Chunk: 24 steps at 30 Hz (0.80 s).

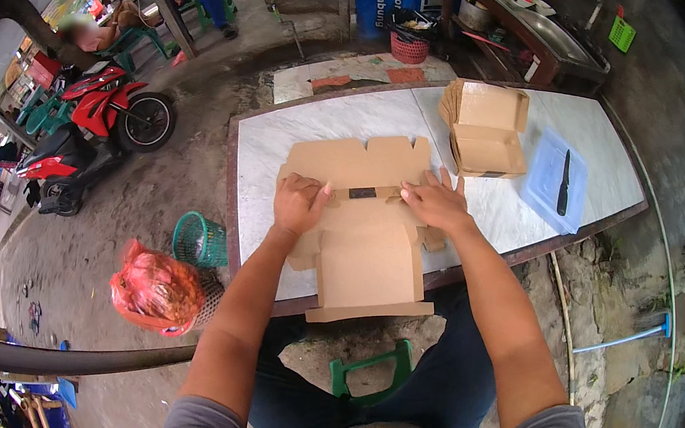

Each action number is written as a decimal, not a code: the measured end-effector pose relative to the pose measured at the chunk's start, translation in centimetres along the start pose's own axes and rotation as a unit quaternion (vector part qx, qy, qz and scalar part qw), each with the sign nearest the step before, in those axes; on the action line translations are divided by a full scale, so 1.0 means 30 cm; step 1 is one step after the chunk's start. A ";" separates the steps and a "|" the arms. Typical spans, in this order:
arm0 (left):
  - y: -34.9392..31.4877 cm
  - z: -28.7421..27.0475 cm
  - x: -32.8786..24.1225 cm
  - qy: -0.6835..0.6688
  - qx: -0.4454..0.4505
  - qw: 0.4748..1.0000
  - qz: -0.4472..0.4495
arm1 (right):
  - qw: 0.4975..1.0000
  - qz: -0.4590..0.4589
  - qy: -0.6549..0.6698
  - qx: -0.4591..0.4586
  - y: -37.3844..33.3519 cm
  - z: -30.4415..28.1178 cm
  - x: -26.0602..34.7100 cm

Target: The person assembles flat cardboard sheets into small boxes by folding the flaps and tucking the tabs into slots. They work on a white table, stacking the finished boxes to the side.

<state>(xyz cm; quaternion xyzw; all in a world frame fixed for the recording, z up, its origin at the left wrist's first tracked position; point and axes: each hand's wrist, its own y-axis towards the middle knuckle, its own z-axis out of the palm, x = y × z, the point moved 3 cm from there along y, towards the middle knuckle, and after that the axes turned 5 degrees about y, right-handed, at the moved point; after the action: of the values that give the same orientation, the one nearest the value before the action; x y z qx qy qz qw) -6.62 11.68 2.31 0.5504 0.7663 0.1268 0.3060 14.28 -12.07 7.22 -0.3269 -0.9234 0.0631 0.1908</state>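
An unfolded brown cardboard box [373, 256] lies on the marble-patterned table [269, 149], one panel reaching over the near edge. My left hand [301, 203] grips the left end of its middle fold, fingers curled and thumb against the raised flap. At the right end of that fold, my right hand [437, 198] pinches the flap between thumb and fingers, partly hiding it. A dark patch [362, 192] shows on the fold between my hands. Farther right stands a stack of open, formed cardboard boxes [487, 150].
A knife [565, 183] lies on a bluish plastic container lid or tray [545, 183] at the right. Left of the table are a green basket [201, 239] and a red plastic bag [154, 287]. A red motorbike [98, 111] and seated people are farther off. A green stool [374, 372] is below me.
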 end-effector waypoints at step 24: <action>-0.038 -0.078 -0.063 0.061 0.084 0.977 0.184 | 0.962 -0.261 0.005 -0.078 0.061 0.020 0.023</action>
<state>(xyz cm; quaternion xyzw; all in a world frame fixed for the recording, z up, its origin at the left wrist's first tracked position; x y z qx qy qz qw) -8.54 9.86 4.17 0.6972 0.6769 0.1498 0.1826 14.61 -10.21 6.44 -0.0889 -0.9777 -0.0630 0.1796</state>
